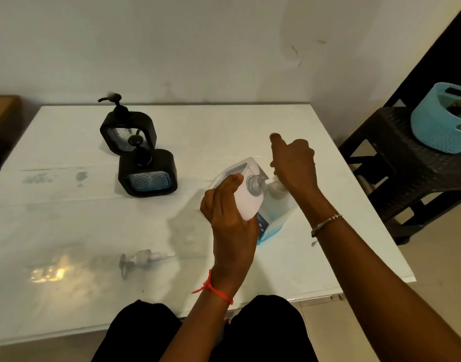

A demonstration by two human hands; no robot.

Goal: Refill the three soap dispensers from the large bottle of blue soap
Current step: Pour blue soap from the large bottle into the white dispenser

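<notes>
Near the right edge of the tabletop (67, 220) stands one large bottle of blue soap (274, 218), its top gripped by the right hand (294, 165). The left hand (229, 218) grips one clear dispenser (246, 202), tilted, touching the bottle. Well left stand two more: the far black dispenser (127, 131) and the near black dispenser (148, 173). One loose pump (143, 257) lies on open tabletop toward the front edge.

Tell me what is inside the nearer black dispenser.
Blue liquid shows through the patterned window of the nearer black dispenser. Its black frame covers the rest, so the fill level is unclear.
</notes>
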